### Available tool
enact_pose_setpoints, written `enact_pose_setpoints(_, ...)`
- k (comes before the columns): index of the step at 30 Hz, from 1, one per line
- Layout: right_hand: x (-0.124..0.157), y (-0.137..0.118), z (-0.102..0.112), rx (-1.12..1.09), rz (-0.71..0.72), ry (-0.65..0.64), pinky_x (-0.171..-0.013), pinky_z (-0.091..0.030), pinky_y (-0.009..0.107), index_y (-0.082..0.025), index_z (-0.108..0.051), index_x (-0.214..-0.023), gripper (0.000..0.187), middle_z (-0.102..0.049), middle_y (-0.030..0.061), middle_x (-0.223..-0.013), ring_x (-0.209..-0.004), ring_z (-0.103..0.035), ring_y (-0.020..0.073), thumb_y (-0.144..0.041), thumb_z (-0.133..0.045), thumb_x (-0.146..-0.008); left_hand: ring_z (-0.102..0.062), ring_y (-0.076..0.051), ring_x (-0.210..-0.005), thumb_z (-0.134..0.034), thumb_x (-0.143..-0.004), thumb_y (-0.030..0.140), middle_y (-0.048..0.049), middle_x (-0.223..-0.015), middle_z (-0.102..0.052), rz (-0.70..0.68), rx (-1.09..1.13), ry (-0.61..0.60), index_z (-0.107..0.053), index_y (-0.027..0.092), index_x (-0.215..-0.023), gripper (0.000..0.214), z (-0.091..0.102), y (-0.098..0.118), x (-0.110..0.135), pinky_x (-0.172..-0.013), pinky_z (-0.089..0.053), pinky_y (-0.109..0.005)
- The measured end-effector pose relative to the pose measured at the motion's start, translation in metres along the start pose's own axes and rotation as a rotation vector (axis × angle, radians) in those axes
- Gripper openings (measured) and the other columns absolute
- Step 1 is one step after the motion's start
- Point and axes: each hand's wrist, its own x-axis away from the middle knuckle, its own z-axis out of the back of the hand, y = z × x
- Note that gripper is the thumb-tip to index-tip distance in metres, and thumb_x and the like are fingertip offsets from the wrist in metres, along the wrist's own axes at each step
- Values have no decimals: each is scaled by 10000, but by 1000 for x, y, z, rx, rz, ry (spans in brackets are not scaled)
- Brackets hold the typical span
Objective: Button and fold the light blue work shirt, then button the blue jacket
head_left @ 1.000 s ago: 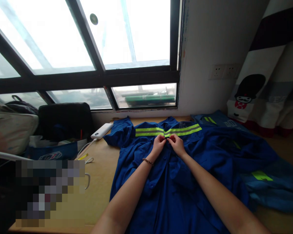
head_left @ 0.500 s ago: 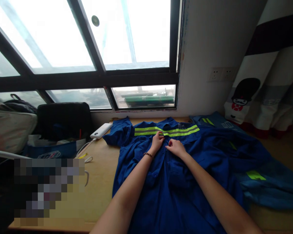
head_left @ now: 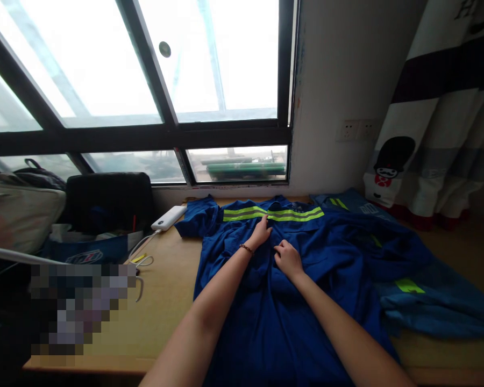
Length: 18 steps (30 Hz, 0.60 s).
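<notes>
A blue work shirt (head_left: 242, 322) with yellow-green and grey reflective bands lies front side up on the table. My left hand (head_left: 261, 232), with a beaded bracelet on its wrist, has its fingers closed on the shirt's front edge, just below the chest band. Lower and to the right, my right hand (head_left: 289, 259) pinches the same front opening between curled fingers. The cloth between the two hands is drawn into creases. Any small fastener under the fingertips is too small to make out.
A second, duller blue garment (head_left: 439, 298) lies partly under the shirt at right. A white power bank (head_left: 169, 218) with a cable sits at left, near bags and a black case (head_left: 109, 201). Behind are the window (head_left: 226, 129) and a patterned curtain (head_left: 419, 118).
My right hand has moved slightly down, its fingers more curled. My left hand stays near the chest band, its fingertips shifted a little upward. The view has tilted slightly.
</notes>
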Motion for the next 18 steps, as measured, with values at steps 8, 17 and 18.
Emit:
enact_pose_setpoints(8,-11,16,-8,-316,-143,9,-666,-404,221,-223,-664,-910,255,-609,24,-876,-751,-566,134,-223,-488,-725,-540,-130,-667,-555,-701,177,-29,-787,-592,-91,-216,-202,-594,176,-857,161,28,20,62,-627,-414,-240)
enact_pose_setpoints(17,-19,27,-16,-698,-84,81,-666,-458,256,-173,-669,-802,196,-645,48,-856,-735,-585,150,-265,-534,-695,-515,-147,-668,-536,-735,315,-31,-752,-543,-66,-438,-142,-537,170,-804,161,20,11,75,-591,-375,-246)
enact_pose_setpoints(18,-19,27,-17,-702,-80,75,-680,-460,262,-174,-670,-799,193,-648,50,-850,-744,-588,154,-261,-532,-696,-519,-150,-670,-539,-732,320,-33,-757,-547,-62,-445,-145,-534,170,-802,166,20,10,75,-592,-375,-248)
